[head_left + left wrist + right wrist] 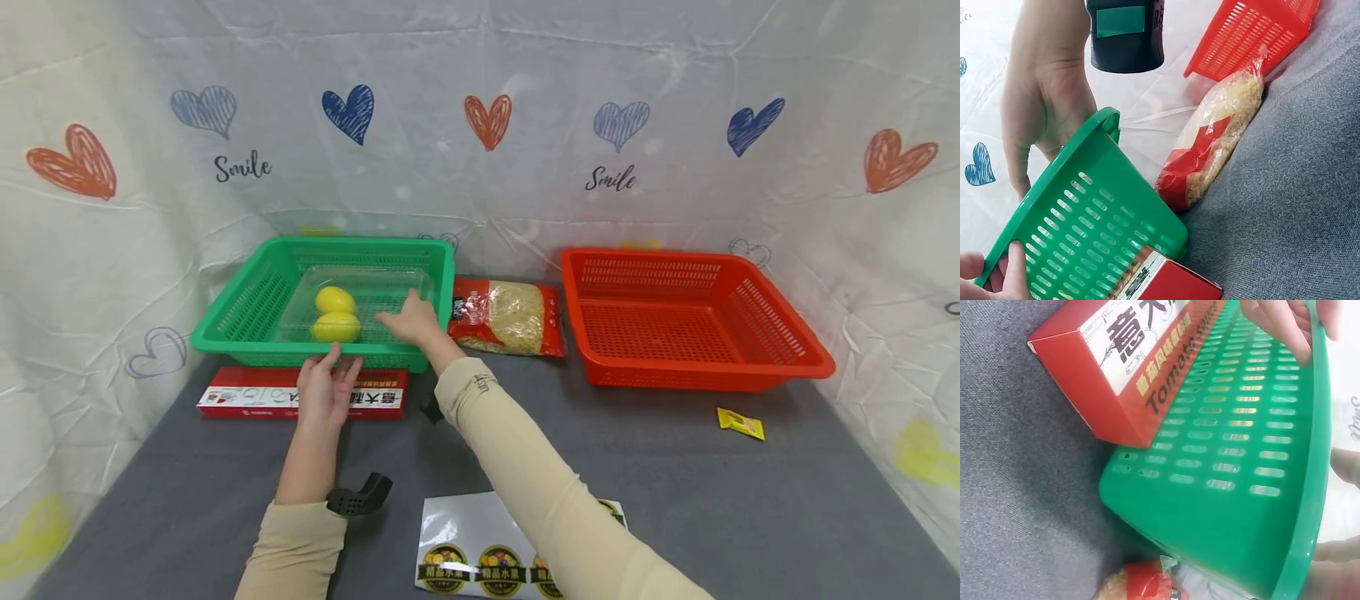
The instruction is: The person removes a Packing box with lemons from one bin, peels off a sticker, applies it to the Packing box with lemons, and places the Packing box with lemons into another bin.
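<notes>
Green basket (246, 347) stands at the back of the grey tabletop (675, 500), on the person's left side, and inside it lies a clear plastic box (378, 289) with two yellow fruits (335, 328), which look like lemons. The left hand (326, 387) holds the front rim of the basket: its thumb is on the inner side and other fingers are outside, below the rim. The right hand (416, 322) reaches over the right end of the basket; its thumb and index finger are spread apart at the right part of the box, and I cannot tell whether they touch it. The step in hand seems to be handling this box within the basket. To do it well, the left hand should keep the rim steady, so that the basket does not push the red carton (251, 393) in front. The right fingers should take the box by its edge, because the thin wall may bend. If it must be lifted, I would hold it level with both hands, since the fruits sit away from the right hand and may roll
</notes>
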{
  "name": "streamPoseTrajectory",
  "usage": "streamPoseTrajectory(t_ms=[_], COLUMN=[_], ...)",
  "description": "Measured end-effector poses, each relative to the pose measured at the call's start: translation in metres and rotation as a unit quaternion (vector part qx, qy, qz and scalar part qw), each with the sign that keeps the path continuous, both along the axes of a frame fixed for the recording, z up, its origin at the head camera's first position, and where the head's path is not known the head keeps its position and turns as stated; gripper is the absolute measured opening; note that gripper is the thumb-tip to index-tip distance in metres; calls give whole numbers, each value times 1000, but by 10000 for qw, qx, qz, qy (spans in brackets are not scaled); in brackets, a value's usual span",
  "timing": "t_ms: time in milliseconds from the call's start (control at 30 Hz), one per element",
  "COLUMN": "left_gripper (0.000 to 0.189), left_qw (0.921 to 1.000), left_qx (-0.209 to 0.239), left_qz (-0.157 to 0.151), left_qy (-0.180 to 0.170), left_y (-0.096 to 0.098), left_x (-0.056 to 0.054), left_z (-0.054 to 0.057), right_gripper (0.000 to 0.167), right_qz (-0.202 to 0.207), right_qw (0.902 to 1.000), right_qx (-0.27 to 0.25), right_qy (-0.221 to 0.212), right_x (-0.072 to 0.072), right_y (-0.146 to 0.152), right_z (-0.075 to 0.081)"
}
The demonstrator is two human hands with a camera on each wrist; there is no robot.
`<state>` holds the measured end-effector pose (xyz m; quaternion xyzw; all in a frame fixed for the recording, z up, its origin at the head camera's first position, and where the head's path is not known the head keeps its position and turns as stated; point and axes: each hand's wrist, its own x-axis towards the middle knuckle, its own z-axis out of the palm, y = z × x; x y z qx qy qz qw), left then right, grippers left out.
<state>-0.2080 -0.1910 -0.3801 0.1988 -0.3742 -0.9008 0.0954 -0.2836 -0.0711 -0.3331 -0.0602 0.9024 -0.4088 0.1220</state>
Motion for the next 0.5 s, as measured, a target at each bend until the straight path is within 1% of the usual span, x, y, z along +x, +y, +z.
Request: streamPoseTrajectory(t_ms=[200,367,500], left_gripper=[17,31,38], left_qw=[9999,9997,9995], left_qx=[116,239,322], left_qz=[-29,-20,-22], left_qy=[-36,-72,-41], left_y=[-1,-2,-2], left_x=[0,2,2], left_z=[0,1,1], right_gripper=[74,74,72], right_qz=[-64,-142,-205], right_qw=[10000,9998,9991], right_qx=[-33,-108,-343], right_qy=[36,-5,-160], right_x=[-1,-3,-6], right_y=[-1,-2,-2], right_z=[-2,-4,-6])
